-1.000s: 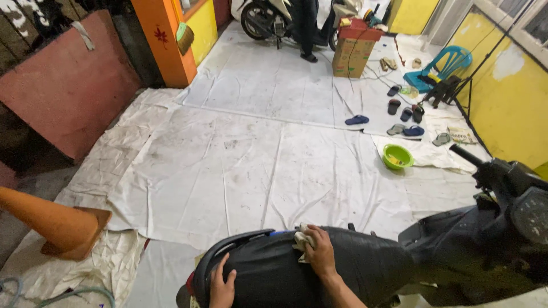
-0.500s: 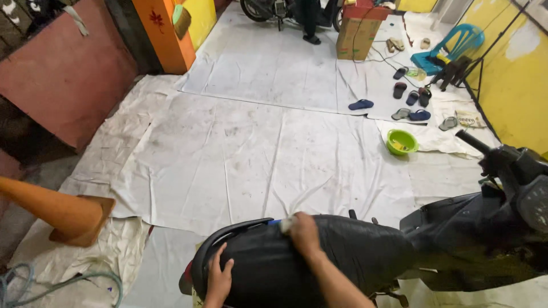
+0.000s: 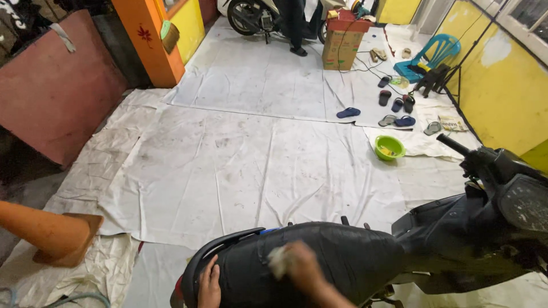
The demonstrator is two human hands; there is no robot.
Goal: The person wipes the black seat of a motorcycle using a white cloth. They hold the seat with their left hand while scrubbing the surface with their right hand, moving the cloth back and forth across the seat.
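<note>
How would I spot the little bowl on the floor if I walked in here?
Start at the black scooter in the foreground and look past its handlebar onto the white floor sheets. The bowl sits there alone, short of the scattered sandals. It is round and bright lime green, the only such thing on the sheets.

Pale crumpled rag (image 3: 278, 260) – pressed on black scooter seat (image 3: 337, 251) – upright, glossy.

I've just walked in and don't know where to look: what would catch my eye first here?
Right below, a black scooter stands across the bottom of the view; the right hand presses a pale cloth on its seat, while the left hand rests on the seat's rear end. A wide, smudged white floor sheet stretches beyond, with a bright green bowl on it at right. An orange cone lies tipped at the left edge.
</note>
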